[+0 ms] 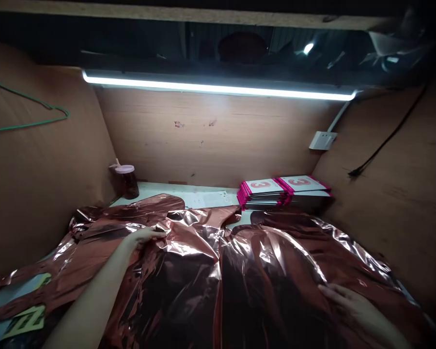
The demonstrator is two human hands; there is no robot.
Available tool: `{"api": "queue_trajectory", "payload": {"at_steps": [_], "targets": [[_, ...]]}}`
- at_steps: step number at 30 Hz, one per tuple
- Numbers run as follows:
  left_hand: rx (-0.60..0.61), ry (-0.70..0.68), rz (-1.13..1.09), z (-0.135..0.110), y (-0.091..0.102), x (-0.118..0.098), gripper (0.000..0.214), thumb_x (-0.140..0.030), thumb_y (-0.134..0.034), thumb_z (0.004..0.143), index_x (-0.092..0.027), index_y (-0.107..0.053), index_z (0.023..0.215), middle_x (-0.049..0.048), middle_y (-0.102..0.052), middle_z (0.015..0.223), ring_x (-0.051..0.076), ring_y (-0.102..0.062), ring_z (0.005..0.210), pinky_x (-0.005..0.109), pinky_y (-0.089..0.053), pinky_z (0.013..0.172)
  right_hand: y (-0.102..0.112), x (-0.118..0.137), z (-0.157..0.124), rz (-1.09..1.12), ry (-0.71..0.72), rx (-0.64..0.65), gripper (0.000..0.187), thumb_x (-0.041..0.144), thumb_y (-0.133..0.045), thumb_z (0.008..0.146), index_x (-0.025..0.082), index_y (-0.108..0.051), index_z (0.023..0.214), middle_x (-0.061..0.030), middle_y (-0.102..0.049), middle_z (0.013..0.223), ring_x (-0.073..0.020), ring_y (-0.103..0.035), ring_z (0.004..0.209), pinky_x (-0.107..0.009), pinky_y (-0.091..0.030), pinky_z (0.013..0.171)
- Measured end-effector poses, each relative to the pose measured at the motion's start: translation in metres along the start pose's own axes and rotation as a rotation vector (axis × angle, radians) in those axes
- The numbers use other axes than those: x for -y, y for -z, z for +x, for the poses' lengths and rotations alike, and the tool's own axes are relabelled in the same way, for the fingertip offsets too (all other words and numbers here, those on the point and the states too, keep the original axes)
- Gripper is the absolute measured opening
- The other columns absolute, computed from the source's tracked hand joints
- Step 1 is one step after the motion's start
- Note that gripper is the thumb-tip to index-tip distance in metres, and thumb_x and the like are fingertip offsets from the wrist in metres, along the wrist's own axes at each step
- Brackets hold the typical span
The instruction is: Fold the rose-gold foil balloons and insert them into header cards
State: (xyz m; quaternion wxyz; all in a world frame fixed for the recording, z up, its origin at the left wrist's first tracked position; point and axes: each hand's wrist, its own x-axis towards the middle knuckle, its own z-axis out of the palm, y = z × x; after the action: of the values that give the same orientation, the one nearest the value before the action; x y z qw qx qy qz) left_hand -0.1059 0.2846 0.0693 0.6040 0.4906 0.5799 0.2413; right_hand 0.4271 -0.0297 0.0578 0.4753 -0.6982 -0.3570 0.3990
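Observation:
Shiny rose-gold foil balloons (189,242), uninflated, lie spread in overlapping, creased layers across the worktop. At left centre, my left hand (148,236) is closed, its fingertips pinching the foil near a bright crease. My right hand (343,298), low on the right, has its fingers drawn together at the curved edge of another foil balloon (287,261). Part of that hand is dim, and its grip is partly hidden. Between the two hands, a seam or edge runs down the foil.
Stacks of pink-edged packets (265,191) printed with a 3 stand at the back right. A dark lidded cup (128,183) is at the back left, near a paper sheet (207,199). Wooden panels enclose three sides. A light tube (218,87) and green hanger (29,127) are above.

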Motion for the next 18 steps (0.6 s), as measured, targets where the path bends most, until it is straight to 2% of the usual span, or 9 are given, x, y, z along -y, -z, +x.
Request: {"api": "queue_trajectory", "payload": {"at_steps": [2, 6, 9, 11, 14, 16, 18], "targets": [[-0.017, -0.011, 0.030, 0.008, -0.004, -0.002, 0.052, -0.040, -0.093, 0.035, -0.014, -0.065, 0.070, 0.0020, -0.064, 0.058, 0.018, -0.060, 0.054, 0.027, -0.047, 0.053, -0.001, -0.009, -0.003, 0.124, -0.144, -0.055, 0.022, 0.029, -0.079, 0.049, 0.026, -0.072, 0.069, -0.0055, -0.076, 0.079, -0.0274, -0.073, 0.078, -0.031, -0.061, 0.069], [-0.021, -0.051, 0.059, 0.015, -0.011, -0.006, 0.057, -0.038, -0.093, 0.032, -0.014, -0.067, 0.078, 0.0029, -0.069, 0.067, 0.019, -0.062, 0.061, 0.027, -0.047, 0.056, 0.001, -0.027, -0.008, 0.160, -0.171, -0.159, 0.025, 0.031, -0.083, 0.046, 0.025, -0.069, 0.066, -0.0051, -0.075, 0.080, -0.0304, -0.072, 0.090, -0.032, -0.060, 0.077], [-0.033, -0.063, 0.080, 0.016, -0.015, -0.009, 0.055, -0.037, -0.093, 0.032, -0.015, -0.066, 0.075, 0.0019, -0.068, 0.066, 0.018, -0.060, 0.061, 0.026, -0.045, 0.055, 0.003, -0.034, -0.005, 0.039, -0.210, -0.243, 0.031, 0.039, -0.085, 0.048, 0.022, -0.062, 0.058, -0.0042, -0.069, 0.061, -0.0297, -0.071, 0.073, -0.032, -0.059, 0.064], [-0.052, -0.072, 0.096, 0.016, -0.016, -0.009, 0.055, -0.039, -0.093, 0.033, -0.015, -0.065, 0.073, 0.0006, -0.065, 0.062, 0.016, -0.058, 0.057, 0.025, -0.042, 0.052, 0.009, -0.035, -0.002, -0.001, -0.222, -0.305, 0.035, 0.050, -0.082, 0.051, 0.022, -0.063, 0.059, -0.0038, -0.067, 0.056, -0.0287, -0.070, 0.068, -0.032, -0.058, 0.060], [-0.098, -0.098, 0.113, 0.012, -0.018, -0.006, 0.056, -0.042, -0.092, 0.034, -0.016, -0.064, 0.075, -0.0008, -0.064, 0.061, 0.017, -0.058, 0.057, 0.025, -0.043, 0.051, 0.022, -0.035, 0.001, 0.005, -0.183, -0.292, 0.038, 0.054, -0.080, 0.051, 0.022, -0.069, 0.069, -0.0065, -0.072, 0.068, -0.0316, -0.071, 0.083, -0.036, -0.059, 0.072], [-0.122, -0.110, 0.125, 0.008, -0.021, -0.004, 0.057, -0.041, -0.092, 0.034, -0.017, -0.064, 0.077, 0.0009, -0.066, 0.065, 0.020, -0.062, 0.062, 0.027, -0.046, 0.054, 0.032, -0.038, 0.003, -0.052, -0.170, -0.275, 0.037, 0.052, -0.080, 0.049, 0.022, -0.069, 0.067, -0.0095, -0.074, 0.075, -0.0360, -0.070, 0.093, -0.040, -0.056, 0.084], [-0.141, -0.118, 0.137, 0.003, -0.025, -0.006, 0.062, -0.037, -0.093, 0.031, -0.016, -0.065, 0.081, 0.0051, -0.069, 0.073, 0.025, -0.066, 0.070, 0.031, -0.050, 0.060, 0.041, -0.043, 0.004, -0.135, -0.187, -0.321, 0.034, 0.053, -0.077, 0.051, 0.023, -0.068, 0.062, -0.0117, -0.074, 0.075, -0.0395, -0.068, 0.097, -0.044, -0.054, 0.089]]}}
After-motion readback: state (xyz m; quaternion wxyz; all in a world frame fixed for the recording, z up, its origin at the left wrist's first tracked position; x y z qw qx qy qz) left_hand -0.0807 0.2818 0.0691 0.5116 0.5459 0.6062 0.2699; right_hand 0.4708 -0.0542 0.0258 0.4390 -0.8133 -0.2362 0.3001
